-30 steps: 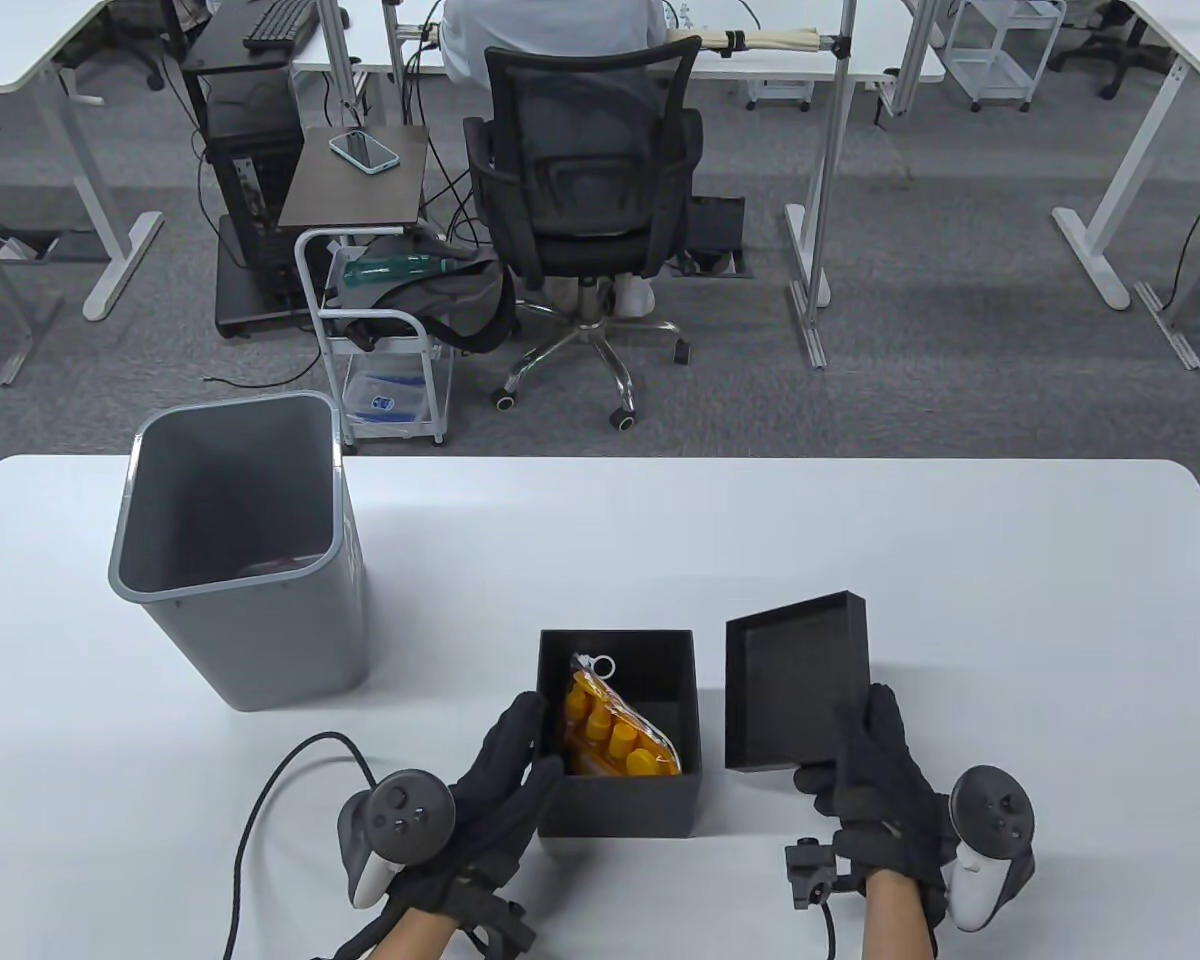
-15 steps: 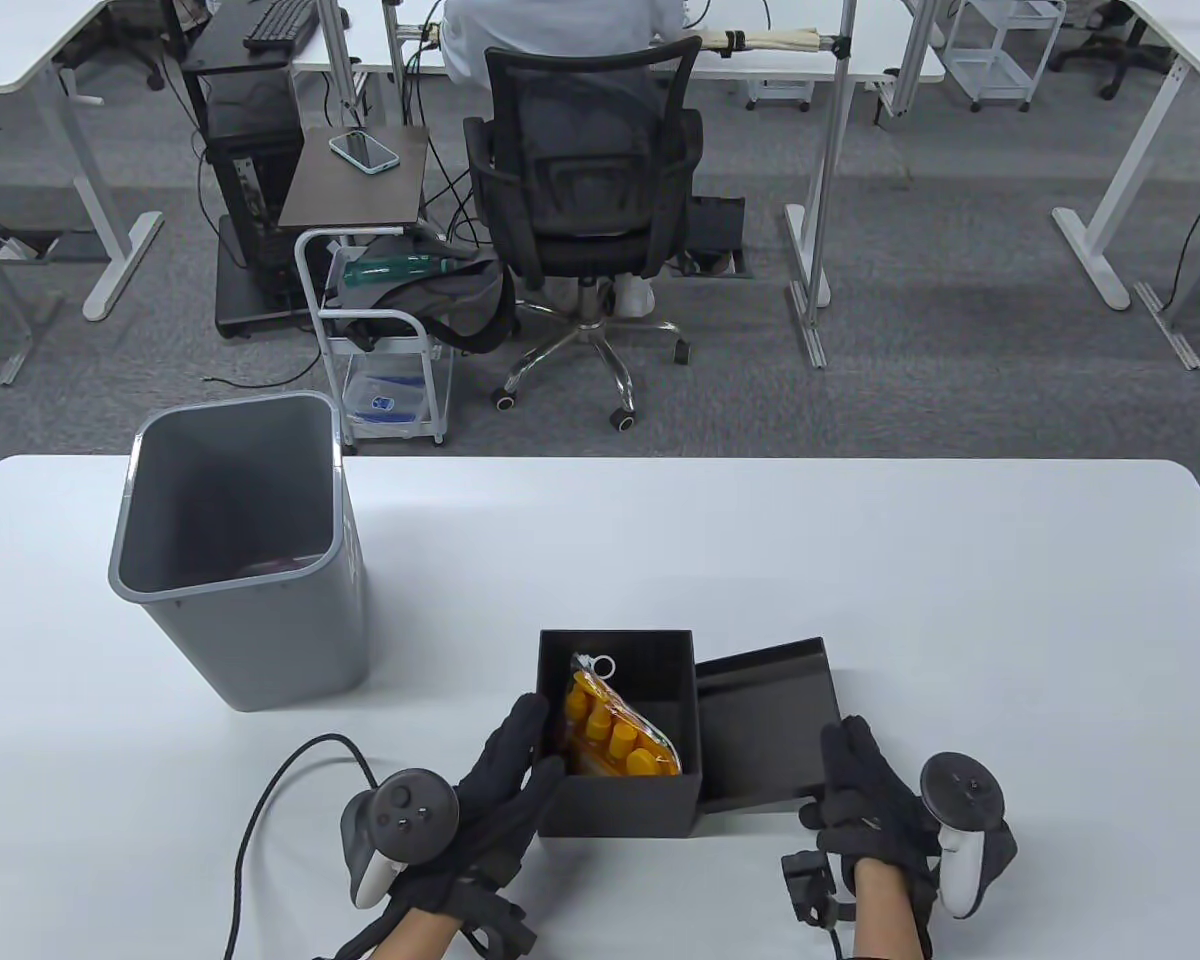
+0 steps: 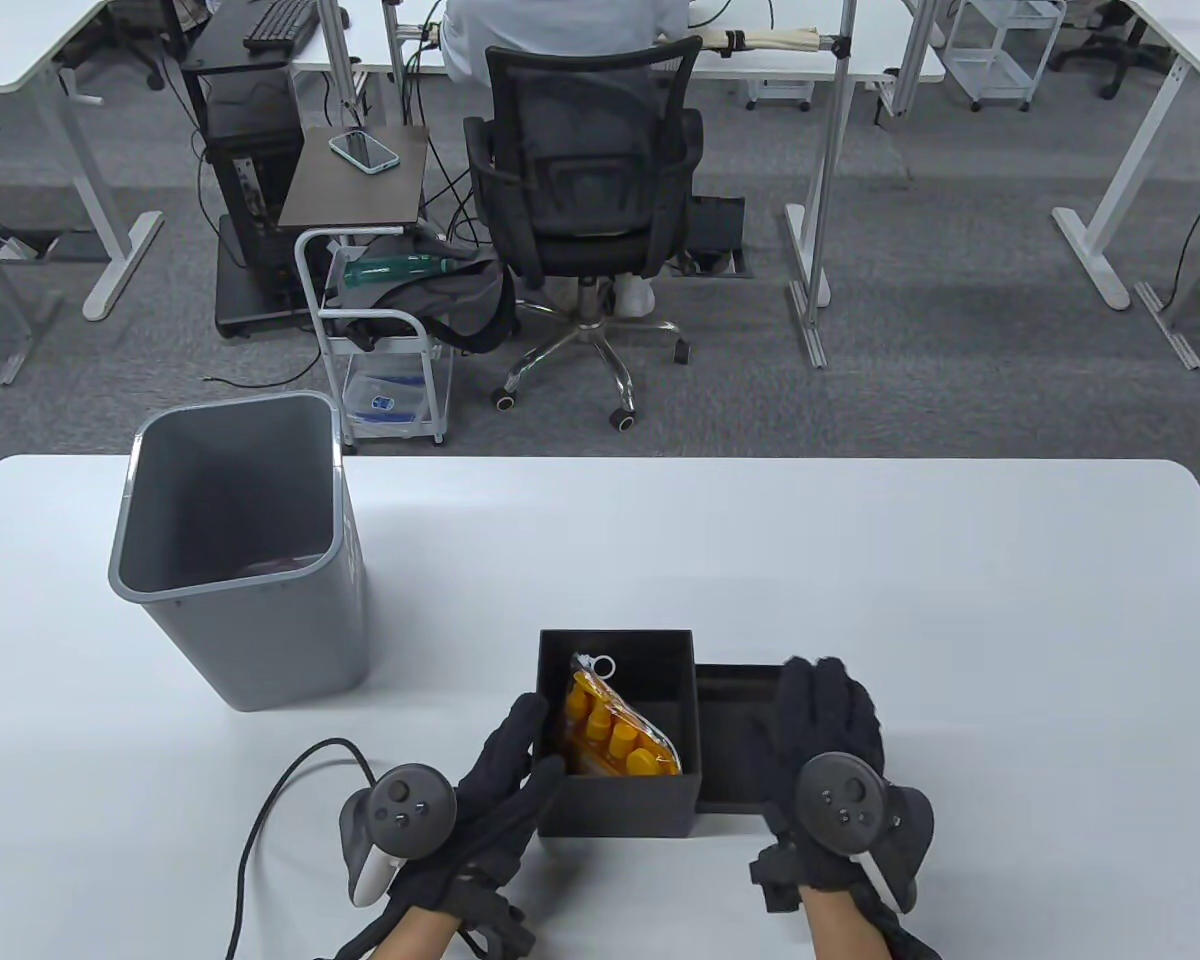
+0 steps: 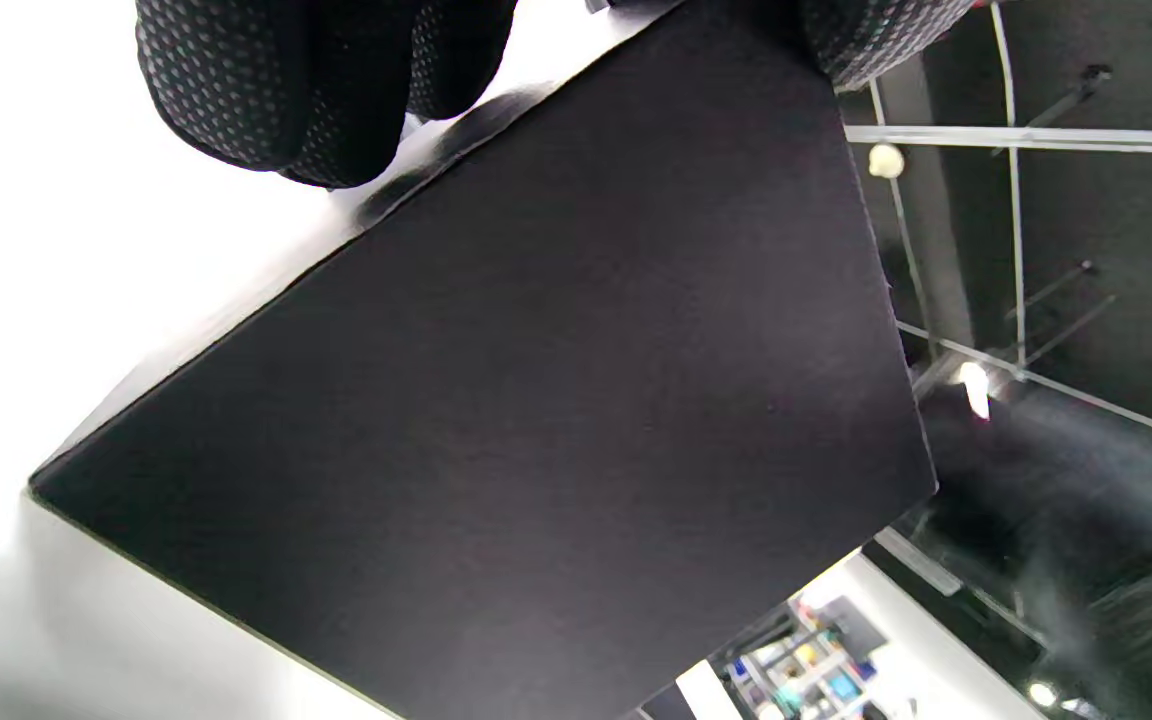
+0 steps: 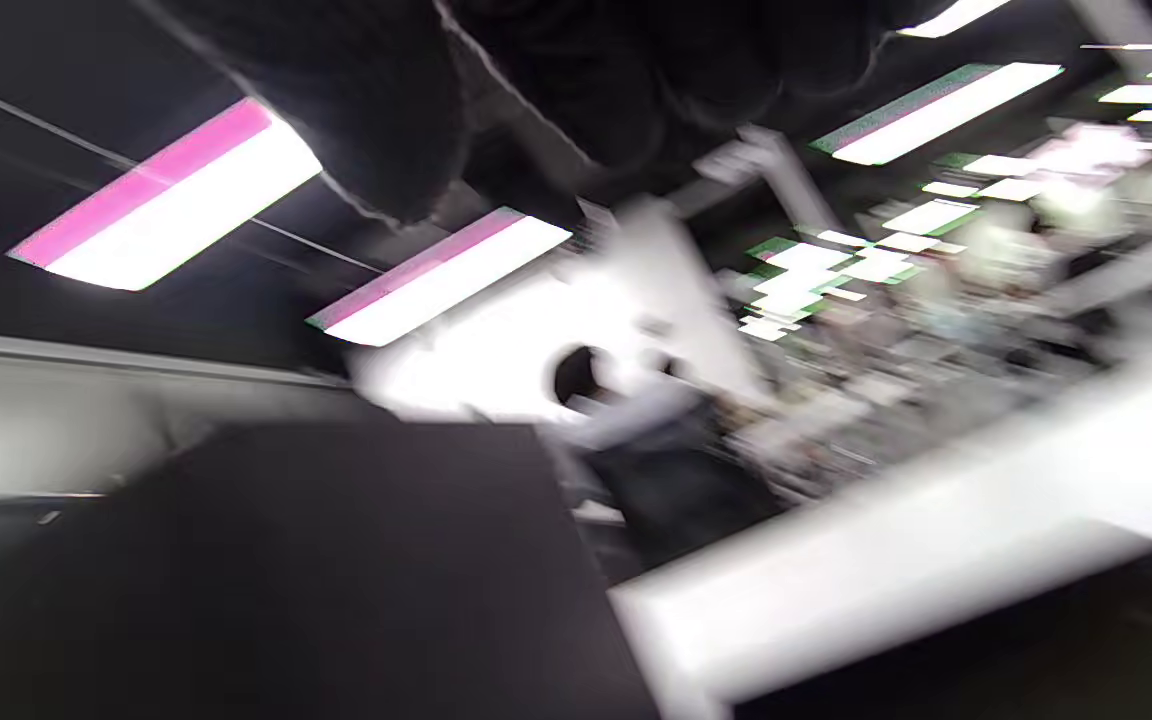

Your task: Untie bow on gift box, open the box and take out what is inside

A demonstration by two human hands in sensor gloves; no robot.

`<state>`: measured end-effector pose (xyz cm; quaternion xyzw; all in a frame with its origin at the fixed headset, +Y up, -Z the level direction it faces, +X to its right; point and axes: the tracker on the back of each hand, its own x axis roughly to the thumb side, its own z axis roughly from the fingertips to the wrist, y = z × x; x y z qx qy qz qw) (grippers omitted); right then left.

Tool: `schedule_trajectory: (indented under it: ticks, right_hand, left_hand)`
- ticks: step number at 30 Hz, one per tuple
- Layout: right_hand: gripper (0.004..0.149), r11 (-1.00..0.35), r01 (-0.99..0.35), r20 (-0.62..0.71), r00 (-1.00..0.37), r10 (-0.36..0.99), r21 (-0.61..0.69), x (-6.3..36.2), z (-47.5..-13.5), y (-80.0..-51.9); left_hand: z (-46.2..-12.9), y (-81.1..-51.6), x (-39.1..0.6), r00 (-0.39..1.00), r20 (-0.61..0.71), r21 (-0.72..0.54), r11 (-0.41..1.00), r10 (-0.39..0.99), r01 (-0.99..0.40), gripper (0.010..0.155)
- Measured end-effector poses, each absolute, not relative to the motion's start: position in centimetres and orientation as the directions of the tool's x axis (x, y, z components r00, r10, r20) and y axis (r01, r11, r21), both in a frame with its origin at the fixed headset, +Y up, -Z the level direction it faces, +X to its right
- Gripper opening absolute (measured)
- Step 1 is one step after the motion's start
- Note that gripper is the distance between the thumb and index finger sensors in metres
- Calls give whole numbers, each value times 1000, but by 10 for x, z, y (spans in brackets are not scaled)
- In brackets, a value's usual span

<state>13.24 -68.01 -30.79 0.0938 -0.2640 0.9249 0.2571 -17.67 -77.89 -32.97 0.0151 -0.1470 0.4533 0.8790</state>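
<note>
Standing open at lower centre of the table view, the box (image 3: 615, 735) shows its contents: an orange packet (image 3: 615, 730) leaning against the left inner wall, a small white ring at its top end. No ribbon is visible on the box. The lid (image 3: 735, 735) lies inside-up on the table (image 3: 760, 560), touching the box's right wall.

Left hand (image 3: 500, 790): fingers extended along the near-left corner of the box, thumb on the rim by the packet. The left wrist view confirms fingertips (image 4: 266, 90) against the dark wall, bracing it, not wrapped round.

Right hand (image 3: 830, 760): palm down over the lid's right part, fingers roughly straight and slightly spread, gripping nothing I can make out. The right wrist view is motion-blurred, so actual contact with the lid cannot be told.

Judgement: bow and lid steps look done; the step in hand is taking out the packet.

Notes for doing it well:
- Keep the left hand bracing so the light box does not slide or tip.
- Bring the right hand across from the lid and enter from above, on the free right side of the box.
- Pinch the packet near its top, by the ring; lift straight up clear of the rim.
- The film is probably slippery; grip firmly, not hard enough to crush the contents.

A grey bin (image 3: 230, 550) stands at left, well apart.
</note>
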Motion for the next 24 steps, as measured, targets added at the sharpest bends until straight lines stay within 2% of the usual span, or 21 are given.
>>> schedule_trajectory:
  ticks: [2, 3, 4, 6, 8, 9, 12, 13, 17, 18, 20, 22, 24]
  right_hand:
    - [57, -821, -454, 385, -866, 317, -345, 95, -308, -655]
    - [55, -905, -364, 397, -881, 258, -220, 69, -314, -646]
    - [54, -940, -304, 396, -891, 223, -155, 55, -318, -644]
    - [52, -982, -154, 377, -921, 103, -108, 24, -332, -646]
    - [55, -1000, -3, 298, -954, -4, -22, 4, -352, -654]
    - [57, -998, 31, 235, -972, -17, 58, 0, -364, -660]
    - [62, -961, 55, 152, -988, -14, 271, -4, -387, -679]
    - [64, -958, 50, 146, -989, -9, 282, -4, -391, -682]
    - [58, -983, 85, 115, -991, -67, 161, -9, -401, -687]
    - [64, -984, 97, 109, -991, -80, 152, -9, -402, -688]
    - [68, -980, 65, 86, -995, -49, 188, -9, -404, -691]
    - [61, -973, 41, 70, -997, -25, 229, -9, -405, -694]
    - [56, -972, 71, 78, -995, -55, 224, -10, -405, -694]
  left_hand:
    - [-329, -779, -176, 549, 272, -104, 592, 790, -800, 71]
    - [-329, -778, -177, 565, 272, -100, 607, 779, -788, 71]
    - [-329, -778, -177, 569, 270, -99, 610, 777, -786, 71]
    - [-329, -779, -176, 558, 265, -103, 598, 787, -795, 71]
    - [-330, -779, -176, 537, 250, -122, 576, 806, -808, 71]
    - [-329, -779, -176, 539, 251, -120, 578, 804, -807, 71]
    - [-329, -779, -175, 545, 253, -110, 583, 800, -805, 71]
    - [-329, -779, -175, 543, 251, -110, 581, 801, -806, 71]
    - [-329, -780, -175, 540, 246, -112, 577, 805, -809, 71]
    - [-329, -780, -175, 540, 246, -111, 577, 805, -809, 71]
    - [-329, -779, -175, 542, 246, -112, 579, 804, -808, 71]
    - [-329, -779, -175, 541, 248, -111, 579, 803, -808, 71]
    - [-329, -779, -175, 542, 247, -112, 579, 803, -807, 71]
